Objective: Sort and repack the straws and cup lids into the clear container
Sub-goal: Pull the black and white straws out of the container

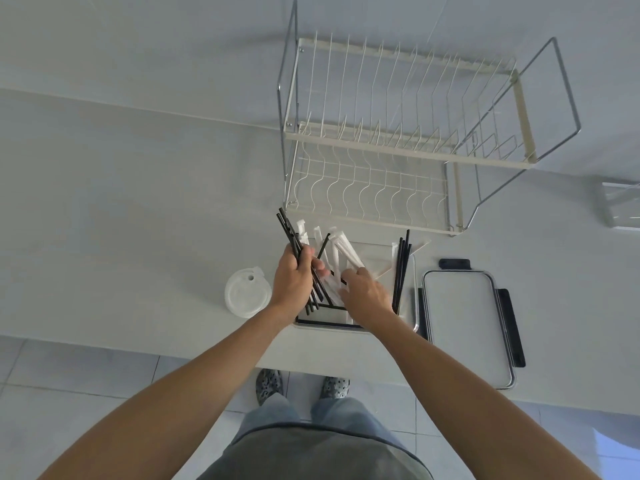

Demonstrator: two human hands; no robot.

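The clear container [414, 292] stands on the white counter near its front edge. Black straws and white paper-wrapped straws [343, 252] stick out of it. My left hand [292, 278] is above its left side, shut on a bundle of black straws [289, 232] that points up and away. My right hand [367, 294] reaches into the middle of the container, fingers among the wrapped straws; whether it grips any is hidden. Another group of black straws [402, 265] leans against the right wall. A stack of clear cup lids [246, 292] lies left of the container.
The container's lid [465, 323] with black clips lies flat to the right, overhanging the counter edge. A two-tier wire dish rack [398, 140] stands behind the container. A clear box [621, 206] is at the far right edge.
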